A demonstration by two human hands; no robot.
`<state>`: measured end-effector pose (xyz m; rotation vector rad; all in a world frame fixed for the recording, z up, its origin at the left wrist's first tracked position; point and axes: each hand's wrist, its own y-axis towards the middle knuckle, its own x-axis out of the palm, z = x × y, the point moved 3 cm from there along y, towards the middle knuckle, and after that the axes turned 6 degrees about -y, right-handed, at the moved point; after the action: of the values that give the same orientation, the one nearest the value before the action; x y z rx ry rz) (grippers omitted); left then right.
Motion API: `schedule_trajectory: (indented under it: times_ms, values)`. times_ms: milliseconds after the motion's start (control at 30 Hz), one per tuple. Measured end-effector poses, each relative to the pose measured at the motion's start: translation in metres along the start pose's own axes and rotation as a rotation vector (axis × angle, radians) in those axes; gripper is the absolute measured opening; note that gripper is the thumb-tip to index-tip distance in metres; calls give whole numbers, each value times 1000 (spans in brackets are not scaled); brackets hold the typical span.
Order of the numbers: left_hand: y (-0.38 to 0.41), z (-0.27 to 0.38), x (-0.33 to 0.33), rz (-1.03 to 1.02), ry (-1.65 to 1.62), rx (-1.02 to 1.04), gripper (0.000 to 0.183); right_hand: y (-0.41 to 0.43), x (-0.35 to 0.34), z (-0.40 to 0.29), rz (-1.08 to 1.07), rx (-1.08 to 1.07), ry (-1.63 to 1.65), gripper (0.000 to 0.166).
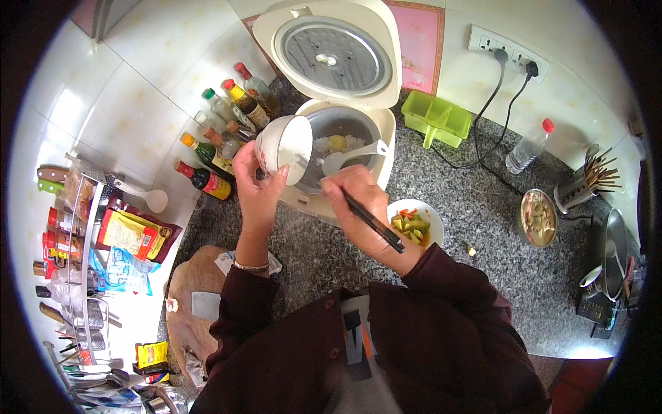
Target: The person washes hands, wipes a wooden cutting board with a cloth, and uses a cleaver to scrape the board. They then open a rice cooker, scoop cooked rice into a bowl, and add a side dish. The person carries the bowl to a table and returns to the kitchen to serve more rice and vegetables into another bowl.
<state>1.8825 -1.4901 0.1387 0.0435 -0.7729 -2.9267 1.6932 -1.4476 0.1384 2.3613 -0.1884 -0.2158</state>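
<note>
My left hand (256,178) grips a white bowl (295,150), tilted with its mouth towards the rice cooker's inner pot (357,119). Some pale residue shows on the bowl's inside. Dark chopsticks (372,220) are in my right hand (357,199), close to the pot's front rim; their thick ends point back towards me and the tips are hidden. White rice (354,142) lies in the pot with a yellow piece of food (337,143) on it. A white rice paddle (357,153) rests in the pot, its handle over the right rim. The cooker's lid (331,57) stands raised.
Several sauce bottles (209,181) stand left of the cooker. Right of it are a green divided box (437,119), power cords (478,137) and a plastic bottle (528,147). A plate of cut vegetables (436,220) sits by my right wrist. A wooden board (191,274) lies front left.
</note>
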Motion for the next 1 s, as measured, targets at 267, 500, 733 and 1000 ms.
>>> schedule_trajectory:
  times_ms: [267,500,733,1000]
  values:
    - [-1,2,1,18,36,-5,70,-6,1,7,54,-62,-50,10]
    - [-5,4,6,45,53,-34,68,-11,16,18,-137,248,213,12]
    - [-9,11,10,93,65,-110,65,-3,30,14,-96,-143,-89,13]
    - [-6,12,5,107,88,-78,62,-3,29,12,-88,-127,-25,16]
